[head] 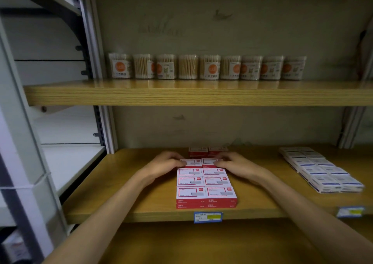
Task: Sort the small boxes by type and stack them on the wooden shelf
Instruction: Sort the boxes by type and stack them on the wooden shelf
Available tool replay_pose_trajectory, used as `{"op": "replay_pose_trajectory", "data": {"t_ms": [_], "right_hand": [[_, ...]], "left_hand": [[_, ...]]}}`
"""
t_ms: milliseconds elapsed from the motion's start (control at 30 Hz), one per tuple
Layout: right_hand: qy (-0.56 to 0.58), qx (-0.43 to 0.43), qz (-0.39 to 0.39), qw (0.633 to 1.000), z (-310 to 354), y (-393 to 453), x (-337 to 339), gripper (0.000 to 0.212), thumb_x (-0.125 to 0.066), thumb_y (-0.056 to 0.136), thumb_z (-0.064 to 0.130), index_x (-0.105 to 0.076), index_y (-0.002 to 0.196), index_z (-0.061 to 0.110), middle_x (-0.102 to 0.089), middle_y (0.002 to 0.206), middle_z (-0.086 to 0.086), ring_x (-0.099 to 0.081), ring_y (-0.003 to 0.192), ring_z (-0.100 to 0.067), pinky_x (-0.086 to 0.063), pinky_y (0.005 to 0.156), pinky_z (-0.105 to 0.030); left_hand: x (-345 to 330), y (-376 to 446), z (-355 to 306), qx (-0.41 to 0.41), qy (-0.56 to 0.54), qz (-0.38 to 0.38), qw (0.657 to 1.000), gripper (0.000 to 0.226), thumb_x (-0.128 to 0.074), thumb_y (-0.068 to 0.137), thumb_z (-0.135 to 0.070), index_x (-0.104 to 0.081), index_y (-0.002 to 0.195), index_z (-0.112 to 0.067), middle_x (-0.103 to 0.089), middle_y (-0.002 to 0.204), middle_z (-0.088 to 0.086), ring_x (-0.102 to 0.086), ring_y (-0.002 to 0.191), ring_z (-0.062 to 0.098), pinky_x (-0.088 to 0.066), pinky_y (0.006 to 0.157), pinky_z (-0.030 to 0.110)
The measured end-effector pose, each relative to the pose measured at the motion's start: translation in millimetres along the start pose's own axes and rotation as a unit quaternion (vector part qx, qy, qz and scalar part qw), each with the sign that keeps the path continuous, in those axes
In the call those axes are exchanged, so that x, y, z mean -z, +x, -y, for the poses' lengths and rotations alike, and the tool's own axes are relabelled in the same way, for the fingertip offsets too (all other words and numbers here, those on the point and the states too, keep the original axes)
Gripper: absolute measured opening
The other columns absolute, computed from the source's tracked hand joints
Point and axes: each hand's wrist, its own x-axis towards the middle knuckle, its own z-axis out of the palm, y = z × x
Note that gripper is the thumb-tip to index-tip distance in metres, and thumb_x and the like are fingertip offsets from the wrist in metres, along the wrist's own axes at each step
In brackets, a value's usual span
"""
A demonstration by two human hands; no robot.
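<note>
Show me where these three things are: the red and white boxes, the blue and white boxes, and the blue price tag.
red and white boxes (pixel 205 193): head view, top of front row.
blue and white boxes (pixel 323 173): head view, top of the group.
blue price tag (pixel 207 217): head view, its middle.

We see a wooden shelf (pixel 153 201) with smooth, slightly glossy grain; red and white boxes (pixel 205 195) of matt card; clear shiny plastic tubs (pixel 187 67) of swabs; painted metal uprights (pixel 105 126).

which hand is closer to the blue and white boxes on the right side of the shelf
Right. The right hand rests on the red boxes at mid-shelf, on the side toward the blue and white boxes. The left hand sits beyond the red stack, farther away.
</note>
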Motion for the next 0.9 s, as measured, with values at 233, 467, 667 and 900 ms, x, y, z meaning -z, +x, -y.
{"op": "replay_pose_trajectory", "data": {"t_ms": [233,467,667,900], "right_hand": [[0.003,-0.003,0.061,0.998,5.3,-7.8,0.3,0.041,-0.056,0.094,0.057,-0.053,0.128,0.034,-0.063,0.118,0.013,-0.059,0.103,0.0,-0.044,0.083,-0.021],[-0.03,-0.001,0.164,0.986,3.8,-11.4,8.9,0.126,-0.084,0.053,0.071,-0.016,0.155,0.043,-0.032,0.156,0.01,-0.037,0.14,-0.018,-0.031,0.119,-0.042],[-0.073,0.026,0.262,0.962,14.7,-11.0,20.0,0.133,-0.097,0.055,0.036,-0.01,0.154,0.047,-0.038,0.15,0.012,-0.044,0.134,-0.011,-0.041,0.115,-0.039],[-0.094,0.028,0.255,0.962,20.0,-10.4,18.3,0.124,-0.096,0.053,0.035,-0.022,0.152,0.039,-0.04,0.144,0.007,-0.048,0.129,-0.014,-0.048,0.109,-0.041]], "left_hand": [[-1.0,-5.6,2.3,-0.005,-0.01,0.028,1.0,0.021,-0.062,0.093,-0.033,-0.068,0.111,-0.026,-0.071,0.11,-0.01,-0.06,0.111,0.008,-0.044,0.099,0.029],[9.3,-12.9,-0.6,-0.015,0.072,0.18,0.981,0.108,-0.08,0.057,-0.071,-0.029,0.149,-0.041,-0.046,0.146,-0.009,-0.046,0.134,0.014,-0.036,0.115,0.042],[17.5,-17.8,-10.5,-0.056,0.148,0.28,0.947,0.133,-0.09,0.051,-0.051,-0.007,0.154,-0.043,-0.021,0.154,-0.01,-0.027,0.141,0.014,-0.028,0.12,0.039],[16.0,-18.5,-13.7,-0.052,0.123,0.279,0.951,0.123,-0.091,0.055,-0.038,-0.017,0.153,-0.036,-0.028,0.147,-0.009,-0.036,0.136,0.012,-0.038,0.116,0.036]]}}
